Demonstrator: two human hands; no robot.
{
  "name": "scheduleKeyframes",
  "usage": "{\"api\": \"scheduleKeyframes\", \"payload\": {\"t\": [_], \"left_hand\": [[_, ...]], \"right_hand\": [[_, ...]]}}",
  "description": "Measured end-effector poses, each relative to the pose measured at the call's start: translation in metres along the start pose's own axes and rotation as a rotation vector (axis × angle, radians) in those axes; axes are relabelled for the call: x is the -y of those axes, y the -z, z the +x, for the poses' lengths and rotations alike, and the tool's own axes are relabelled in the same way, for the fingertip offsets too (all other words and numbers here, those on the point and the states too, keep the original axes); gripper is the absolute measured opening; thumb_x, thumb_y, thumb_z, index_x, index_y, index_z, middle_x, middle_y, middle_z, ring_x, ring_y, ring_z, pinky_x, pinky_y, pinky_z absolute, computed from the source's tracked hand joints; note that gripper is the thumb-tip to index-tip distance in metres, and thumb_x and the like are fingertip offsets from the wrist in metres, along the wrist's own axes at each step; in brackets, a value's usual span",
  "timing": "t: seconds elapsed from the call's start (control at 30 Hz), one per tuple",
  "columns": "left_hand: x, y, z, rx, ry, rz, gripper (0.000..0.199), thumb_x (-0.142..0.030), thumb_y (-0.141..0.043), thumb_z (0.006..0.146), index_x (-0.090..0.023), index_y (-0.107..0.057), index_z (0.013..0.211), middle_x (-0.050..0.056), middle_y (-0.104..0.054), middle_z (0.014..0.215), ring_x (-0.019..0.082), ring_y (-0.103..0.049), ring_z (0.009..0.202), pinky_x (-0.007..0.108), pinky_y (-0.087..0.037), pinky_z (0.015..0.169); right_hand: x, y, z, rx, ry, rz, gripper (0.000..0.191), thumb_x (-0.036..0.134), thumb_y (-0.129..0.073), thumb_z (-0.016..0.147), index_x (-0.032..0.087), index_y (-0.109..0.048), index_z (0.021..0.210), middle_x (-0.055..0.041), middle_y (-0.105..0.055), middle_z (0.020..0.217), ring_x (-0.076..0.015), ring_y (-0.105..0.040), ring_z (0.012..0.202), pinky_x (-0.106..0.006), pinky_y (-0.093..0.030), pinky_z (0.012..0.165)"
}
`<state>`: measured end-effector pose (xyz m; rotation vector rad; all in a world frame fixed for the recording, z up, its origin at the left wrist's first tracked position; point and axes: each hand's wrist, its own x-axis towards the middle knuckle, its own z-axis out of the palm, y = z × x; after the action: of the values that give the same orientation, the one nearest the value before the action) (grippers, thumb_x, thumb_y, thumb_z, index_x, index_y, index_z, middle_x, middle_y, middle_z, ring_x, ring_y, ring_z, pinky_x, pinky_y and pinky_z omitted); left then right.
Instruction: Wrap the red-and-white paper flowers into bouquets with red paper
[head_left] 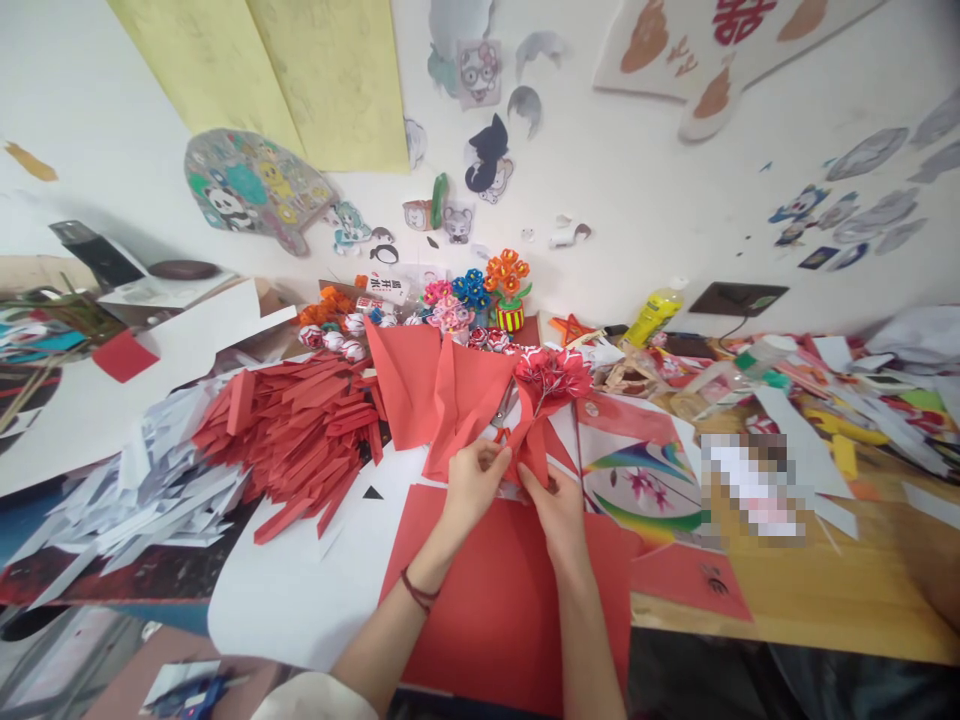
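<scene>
My left hand (475, 483) is closed, its thumb and fingers pinching the edge of red wrapping paper (534, 435). On the other side, my right hand (556, 497) grips the same paper with bent fingers. A bunch of red and white paper flowers (555, 373) rises out of this paper, with thin pale stems. Just behind my left fingers lie scissors (502, 428) with orange handles, partly covered. Folded red sheets (465, 385) stand up left of the flowers. Under my forearms a flat red sheet (510, 600) lies at the table's front edge.
Piles of red folded strips (292, 430) and white strips (165, 480) lie to the left. Small folded-paper flower pots (510, 315) line the wall. A yellow bottle (656, 312) and paper scraps clutter the right side, by a rainbow-patterned bag (637, 465).
</scene>
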<state>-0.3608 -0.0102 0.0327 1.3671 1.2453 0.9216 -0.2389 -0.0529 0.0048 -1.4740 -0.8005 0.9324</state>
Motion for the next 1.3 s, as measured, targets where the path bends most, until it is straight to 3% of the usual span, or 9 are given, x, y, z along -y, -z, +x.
{"api": "scheduleKeyframes", "payload": {"t": [0.1, 0.23, 0.33, 0.67, 0.9, 1.03, 1.17, 1.3], "left_hand": [[0.006, 0.0, 0.004, 0.017, 0.031, -0.078, 0.028, -0.044, -0.057, 0.08, -0.016, -0.058, 0.074, 0.001, -0.057, 0.056, 0.014, -0.057, 0.047, 0.024, -0.042, 0.045], [0.01, 0.0, 0.006, 0.027, 0.015, 0.033, 0.029, -0.044, -0.054, 0.082, -0.017, -0.058, 0.072, 0.001, -0.058, 0.053, 0.014, -0.056, 0.045, 0.025, -0.04, 0.048], [0.01, 0.001, 0.007, 0.092, 0.013, 0.09, 0.032, -0.044, -0.055, 0.082, -0.017, -0.056, 0.063, 0.002, -0.056, 0.048, 0.015, -0.056, 0.046, 0.025, -0.038, 0.048], [-0.001, 0.0, 0.005, 0.231, 0.208, -0.485, 0.034, -0.044, -0.072, 0.07, -0.013, -0.058, 0.068, -0.001, -0.052, 0.06, 0.007, -0.048, 0.051, 0.022, -0.035, 0.052], [-0.006, -0.003, 0.003, 0.248, 0.216, -0.527, 0.037, -0.045, -0.072, 0.069, -0.013, -0.055, 0.063, -0.002, -0.049, 0.058, 0.006, -0.044, 0.051, 0.022, -0.035, 0.052], [-0.012, -0.002, 0.003, 0.281, 0.255, -0.554, 0.033, -0.045, -0.069, 0.073, -0.013, -0.06, 0.073, 0.001, -0.056, 0.071, 0.008, -0.048, 0.057, 0.024, -0.039, 0.057], [-0.013, -0.002, 0.006, 0.231, 0.239, -0.54, 0.034, -0.044, -0.074, 0.067, -0.012, -0.06, 0.067, -0.001, -0.052, 0.062, 0.007, -0.045, 0.056, 0.023, -0.039, 0.059], [-0.008, -0.002, 0.009, 0.297, 0.299, -0.602, 0.035, -0.043, -0.077, 0.064, -0.012, -0.062, 0.065, 0.0, -0.053, 0.061, 0.007, -0.046, 0.057, 0.023, -0.039, 0.06]], "right_hand": [[0.001, 0.001, 0.002, 0.016, -0.12, 0.166, 0.035, 0.05, -0.072, 0.067, 0.016, -0.067, 0.078, -0.0022, -0.066, 0.066, -0.0163, -0.058, 0.053, -0.03, -0.05, 0.052], [0.002, 0.002, 0.003, -0.073, -0.096, 0.234, 0.032, 0.047, -0.074, 0.066, 0.018, -0.063, 0.074, 0.0002, -0.063, 0.064, -0.0142, -0.056, 0.053, -0.025, -0.047, 0.047], [0.001, 0.004, 0.003, -0.059, -0.073, 0.253, 0.031, 0.044, -0.076, 0.065, 0.018, -0.063, 0.075, 0.0005, -0.063, 0.066, -0.0137, -0.057, 0.056, -0.023, -0.046, 0.046], [0.007, 0.01, 0.002, 0.01, -0.144, 0.403, 0.03, 0.041, -0.079, 0.063, 0.016, -0.062, 0.071, 0.0012, -0.061, 0.062, -0.0094, -0.052, 0.051, -0.021, -0.04, 0.046], [0.009, 0.011, 0.002, 0.143, -0.213, 0.592, 0.025, 0.032, -0.08, 0.065, 0.017, -0.06, 0.069, 0.0042, -0.055, 0.061, -0.0057, -0.046, 0.052, -0.017, -0.034, 0.046], [0.008, 0.011, 0.001, 0.167, -0.215, 0.629, 0.023, 0.031, -0.079, 0.067, 0.018, -0.06, 0.072, 0.0043, -0.055, 0.065, -0.006, -0.045, 0.054, -0.017, -0.034, 0.048], [0.009, 0.01, 0.001, 0.178, -0.188, 0.61, 0.023, 0.031, -0.079, 0.067, 0.018, -0.06, 0.069, 0.0045, -0.053, 0.065, -0.006, -0.043, 0.054, -0.018, -0.032, 0.047], [0.009, 0.01, 0.002, 0.161, -0.186, 0.616, 0.023, 0.031, -0.079, 0.066, 0.018, -0.061, 0.07, 0.0045, -0.053, 0.065, -0.0062, -0.043, 0.055, -0.018, -0.032, 0.048]]}}
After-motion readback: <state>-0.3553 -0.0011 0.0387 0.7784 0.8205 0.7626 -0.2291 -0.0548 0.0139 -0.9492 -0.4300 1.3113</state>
